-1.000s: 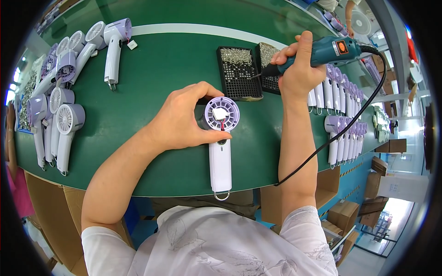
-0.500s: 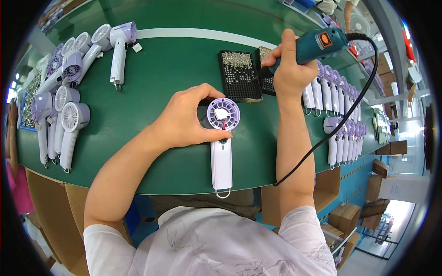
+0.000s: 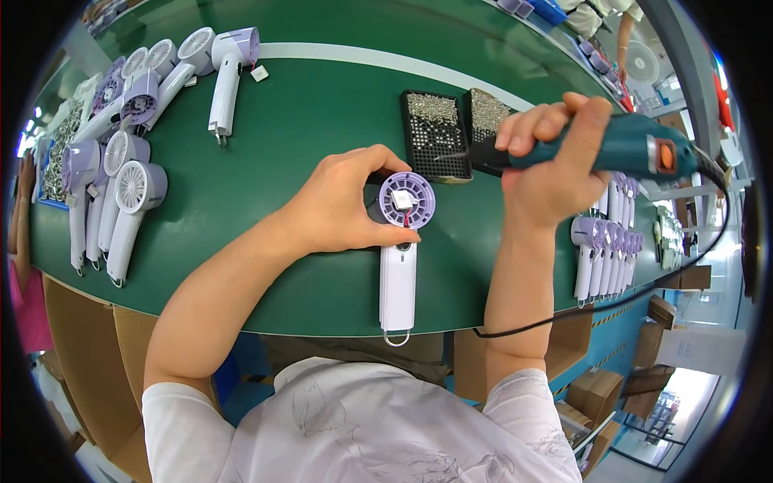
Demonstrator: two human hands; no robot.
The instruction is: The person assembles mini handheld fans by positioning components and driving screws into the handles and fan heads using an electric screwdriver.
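Note:
My left hand (image 3: 346, 201) curls around the purple round head of a white handheld fan (image 3: 398, 282), thumb and fingers gripping its sides. The fan lies on the green table, its handle pointing at me and its wire loop by the front edge. A white connector with red wire rests in the open head. Raised on the right, my right hand (image 3: 555, 165) is wrapped round a teal electric screwdriver (image 3: 636, 145) with a black cable. The tool is tilted almost level, its thin bit toward a black screw tray (image 3: 437, 153). Whether the bit carries a screw is too small to tell.
A second screw tray (image 3: 487, 113) stands beside the first. Several fans (image 3: 137, 193) lie at the left, and one fan (image 3: 227, 92) farther back. More fans (image 3: 608, 249) stand in rows at the right. The screwdriver's cable (image 3: 596, 310) loops past my right forearm. Cardboard boxes (image 3: 596, 386) sit below.
The screwdriver has tipped from steep to nearly level, and its bit has drawn toward the fan. My right hand has shifted right and lower. My left hand still holds the fan.

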